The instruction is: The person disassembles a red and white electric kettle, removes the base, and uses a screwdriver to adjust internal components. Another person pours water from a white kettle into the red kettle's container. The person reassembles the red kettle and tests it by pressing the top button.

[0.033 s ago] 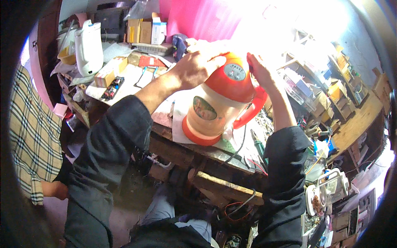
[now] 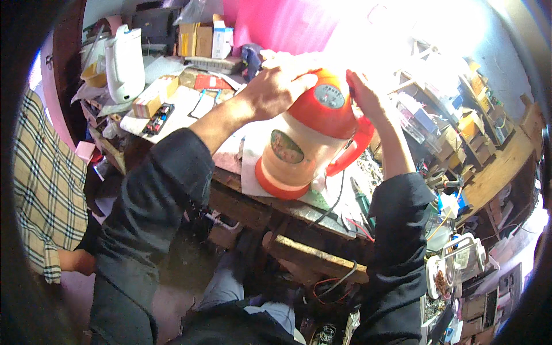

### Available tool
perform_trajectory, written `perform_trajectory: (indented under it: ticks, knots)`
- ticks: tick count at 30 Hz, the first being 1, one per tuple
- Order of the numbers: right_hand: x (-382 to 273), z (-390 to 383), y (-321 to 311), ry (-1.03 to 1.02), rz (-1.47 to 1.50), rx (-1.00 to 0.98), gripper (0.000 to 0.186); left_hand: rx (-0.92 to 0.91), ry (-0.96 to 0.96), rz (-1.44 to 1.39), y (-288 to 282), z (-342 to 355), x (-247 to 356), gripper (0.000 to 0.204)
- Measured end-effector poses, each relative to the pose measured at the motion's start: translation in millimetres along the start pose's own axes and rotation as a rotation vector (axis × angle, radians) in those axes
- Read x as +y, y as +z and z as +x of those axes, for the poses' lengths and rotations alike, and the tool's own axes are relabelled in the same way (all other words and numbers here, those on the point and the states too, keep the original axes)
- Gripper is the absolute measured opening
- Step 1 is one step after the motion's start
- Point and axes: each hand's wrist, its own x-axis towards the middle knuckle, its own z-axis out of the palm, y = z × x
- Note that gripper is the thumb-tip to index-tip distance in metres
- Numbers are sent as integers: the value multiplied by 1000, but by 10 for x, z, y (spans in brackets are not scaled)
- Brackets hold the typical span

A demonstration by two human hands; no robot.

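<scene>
Head view shows an orange and cream electric kettle standing tilted on a white sheet near the front edge of the cluttered tabletop, with the left hand clasped over its orange lid and the right hand pressed, fingers open, against the lid's far side above the red handle. Judging from this, the kettle is whole, lid on and nothing taken off, so the work on it looks barely begun. Behind the kettle, a white kettle and cardboard boxes sit untouched.
</scene>
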Motion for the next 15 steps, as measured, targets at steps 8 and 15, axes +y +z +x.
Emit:
perform_trajectory:
  ticks: [8,15]
  knots:
    - [-97,-94,-17,25,16,0,42,14,-48,52,52,10,-62,47]
    - [-153,-127,31,-5,11,33,44,14,59,177,84,-13,-119,48]
